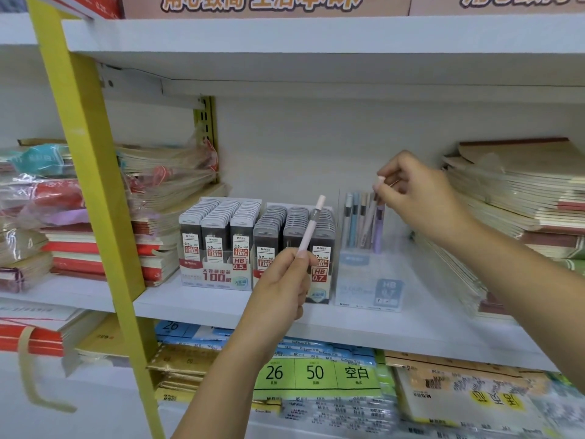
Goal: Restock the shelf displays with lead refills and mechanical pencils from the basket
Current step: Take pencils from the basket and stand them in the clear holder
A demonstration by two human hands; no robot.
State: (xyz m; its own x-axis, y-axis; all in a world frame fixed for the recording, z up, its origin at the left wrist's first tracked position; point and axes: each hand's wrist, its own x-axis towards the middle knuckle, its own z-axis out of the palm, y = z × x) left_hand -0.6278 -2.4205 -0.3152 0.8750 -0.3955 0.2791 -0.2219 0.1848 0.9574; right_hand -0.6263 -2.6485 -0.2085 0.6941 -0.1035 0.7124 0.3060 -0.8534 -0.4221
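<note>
My left hand [281, 286] grips a pale pink mechanical pencil [311, 224] by its lower end, tilted up to the right in front of the lead refill boxes. My right hand [414, 194] pinches the top of another pinkish pencil [372, 210] that stands in the clear pencil display box [367, 280]. Several blue, beige and purple pencils [356, 223] stand at the back of that box. Left of it sit the 0.5 lead refill display [218, 242] and the 0.7 lead refill display [294, 236], both packed with dark cases. No basket is in view.
A yellow shelf upright [91, 172] slants across the left. Wrapped notebook stacks [519, 204] crowd the right of the white shelf [316, 324], and more notebooks [158, 198] lie at the left. Paper packs [316, 372] fill the shelf below.
</note>
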